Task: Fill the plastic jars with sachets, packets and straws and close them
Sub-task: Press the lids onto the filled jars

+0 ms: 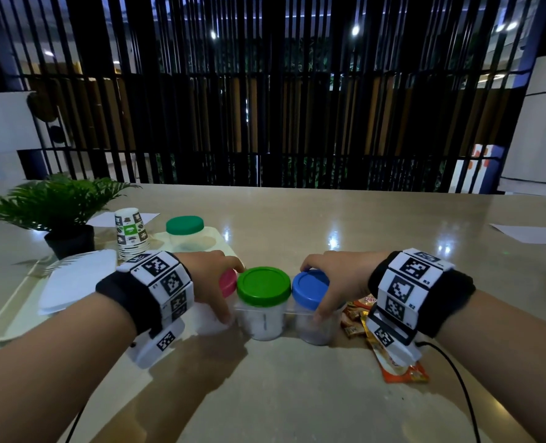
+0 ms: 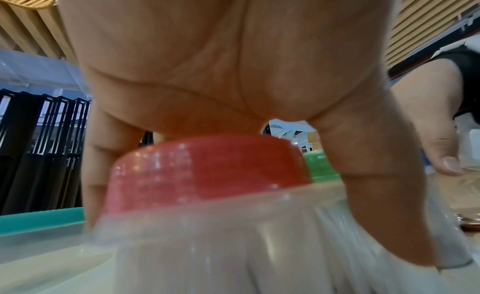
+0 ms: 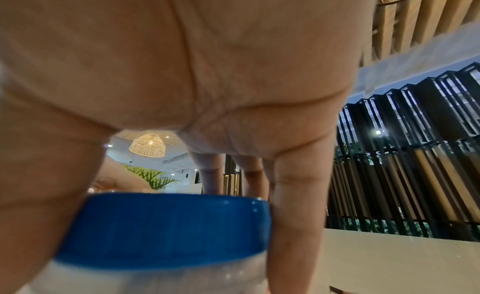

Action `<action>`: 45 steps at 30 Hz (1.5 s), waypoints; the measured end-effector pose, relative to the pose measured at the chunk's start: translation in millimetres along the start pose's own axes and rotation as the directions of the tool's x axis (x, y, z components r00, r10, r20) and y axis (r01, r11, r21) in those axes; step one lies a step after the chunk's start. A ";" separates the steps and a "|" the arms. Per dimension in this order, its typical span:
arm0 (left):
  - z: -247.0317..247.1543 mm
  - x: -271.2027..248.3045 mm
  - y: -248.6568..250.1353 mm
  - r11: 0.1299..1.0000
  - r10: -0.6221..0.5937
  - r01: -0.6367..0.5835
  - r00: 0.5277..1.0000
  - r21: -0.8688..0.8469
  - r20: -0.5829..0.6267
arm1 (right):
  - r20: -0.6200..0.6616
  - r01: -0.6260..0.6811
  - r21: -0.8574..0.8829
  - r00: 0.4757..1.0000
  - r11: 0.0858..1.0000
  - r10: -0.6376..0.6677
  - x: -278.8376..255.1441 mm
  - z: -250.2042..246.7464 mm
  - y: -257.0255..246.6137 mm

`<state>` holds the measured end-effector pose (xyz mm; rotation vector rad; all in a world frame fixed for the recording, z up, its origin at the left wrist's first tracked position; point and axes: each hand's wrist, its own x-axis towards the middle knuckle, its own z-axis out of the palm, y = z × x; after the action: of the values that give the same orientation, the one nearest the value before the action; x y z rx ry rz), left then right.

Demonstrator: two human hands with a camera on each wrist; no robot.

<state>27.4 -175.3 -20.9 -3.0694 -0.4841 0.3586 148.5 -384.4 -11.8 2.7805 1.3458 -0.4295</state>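
Three clear plastic jars stand side by side near the table's front. My left hand [image 1: 215, 289] grips the pink-lidded jar [image 1: 228, 282] from above, thumb down its near side; up close, the left hand [image 2: 233, 73] arches over the pink lid [image 2: 207, 167]. The green-lidded jar [image 1: 263, 284] stands in the middle, untouched. My right hand [image 1: 326, 289] grips the blue-lidded jar [image 1: 308, 287] the same way; the right hand [image 3: 182, 62] straddles the blue lid [image 3: 166, 226]. All three lids sit on their jars. Orange sachets [image 1: 358, 318] lie under my right wrist.
A fourth jar with a teal lid [image 1: 184, 230] stands further back. At the left are a potted plant [image 1: 57, 206], stacked paper cups [image 1: 131, 233] and a white plate on a tray [image 1: 73, 282]. A sheet of paper [image 1: 533, 233] lies far right.
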 end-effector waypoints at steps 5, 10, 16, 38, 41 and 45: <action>-1.9 -0.1 -7.7 1.000 0.022 -0.022 1.000 0.010 -0.003 | -0.007 0.009 0.042 1.000 0.999 -0.009 7.0 -3.8 1.0; -9.0 -3.1 -23.1 1.000 0.029 -0.029 0.998 -0.004 -0.061 | -0.043 0.024 0.051 0.999 0.998 -0.022 18.4 -20.3 -6.0; -23.9 -5.4 -53.9 0.999 -0.019 0.022 0.994 0.025 -0.107 | -0.059 0.064 0.087 0.997 0.994 -0.059 41.6 -40.6 -25.3; -17.4 32.3 -150.3 0.968 -0.237 0.248 0.953 0.037 -0.187 | -0.291 0.183 0.217 0.950 0.959 -0.116 169.8 -36.2 -83.9; -12.8 39.8 -158.2 0.962 -0.257 0.268 0.952 0.048 -0.165 | -0.286 0.198 0.233 0.950 0.952 -0.127 182.7 -30.8 -86.4; -9.1 46.4 -169.5 0.958 -0.278 0.285 0.951 0.035 -0.135 | -0.289 0.222 0.241 0.946 0.945 -0.148 198.2 -30.2 -90.4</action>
<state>21.2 0.5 -14.1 -2.8876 -0.8759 0.1607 202.7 -171.6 -24.5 3.0319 1.7431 -0.2648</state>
